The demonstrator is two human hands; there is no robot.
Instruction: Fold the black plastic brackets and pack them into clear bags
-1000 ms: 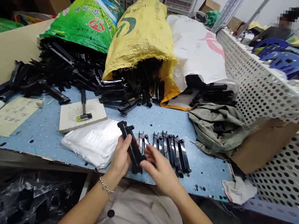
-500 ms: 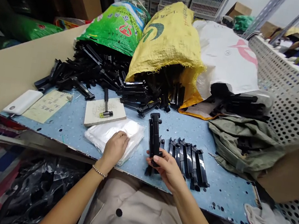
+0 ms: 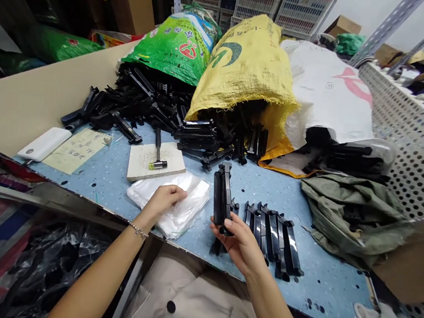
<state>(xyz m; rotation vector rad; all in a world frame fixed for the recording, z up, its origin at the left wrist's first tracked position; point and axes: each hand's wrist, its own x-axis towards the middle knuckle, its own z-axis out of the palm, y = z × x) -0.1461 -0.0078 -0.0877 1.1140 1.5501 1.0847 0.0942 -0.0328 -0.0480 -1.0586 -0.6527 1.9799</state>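
Note:
My right hand (image 3: 240,239) grips the lower end of a long black plastic part (image 3: 223,195), which stands roughly upright above the table. My left hand (image 3: 163,202) is over a stack of clear plastic bags (image 3: 179,223), its thumb and fingers pinched together at the top bag. Beside my right hand, several similar black parts (image 3: 274,239) lie side by side in a slanted row. Another one is partly hidden behind the held part and my fingers.
A small hammer (image 3: 158,164) rests on a pale block (image 3: 138,162) behind the bags. Loose black parts (image 3: 133,100) spill from green (image 3: 173,43), yellow (image 3: 248,69) and white sacks (image 3: 332,91). An olive cloth (image 3: 342,214) and a cardboard piece (image 3: 414,261) are at right.
My left hand has turned on the bags, its fingertips now pointing right and drawn into a pinch. The black part in my right hand has turned slightly. The whole view has shifted a little.

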